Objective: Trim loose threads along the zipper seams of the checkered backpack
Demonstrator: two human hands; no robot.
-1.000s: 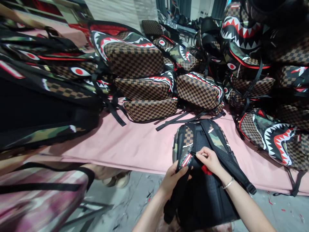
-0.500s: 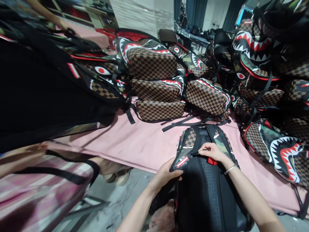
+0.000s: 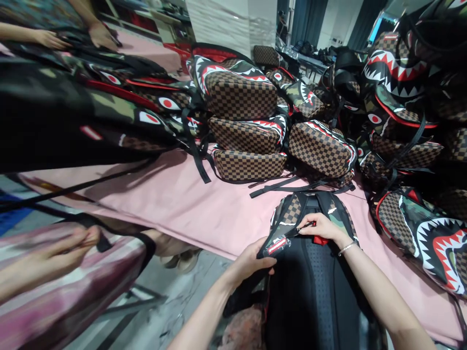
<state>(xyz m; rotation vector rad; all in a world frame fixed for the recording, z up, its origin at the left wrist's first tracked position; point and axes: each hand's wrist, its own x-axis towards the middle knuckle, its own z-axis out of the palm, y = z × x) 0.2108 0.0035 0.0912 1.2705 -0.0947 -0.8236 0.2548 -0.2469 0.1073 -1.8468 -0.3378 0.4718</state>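
Note:
A black backpack with checked and camouflage shoulder straps lies before me with its padded back panel up, its top end on the pink table. My left hand is closed around a shoulder strap, thumb on top, beside a red-and-white label under clear plastic. My right hand pinches a slim black piece just above that strap; its kind is too small to make out. A red patch shows below the right fingers.
Checked backpacks with shark-mouth prints are stacked along the far side of the pink table. More backpacks crowd the right. At left, co-workers' hands and a large dark bag are close by.
The dark bag at left has swung lower, and a co-worker's hand beside it has come further into view. The view has shifted slightly left. My hands keep nearly the same hold.

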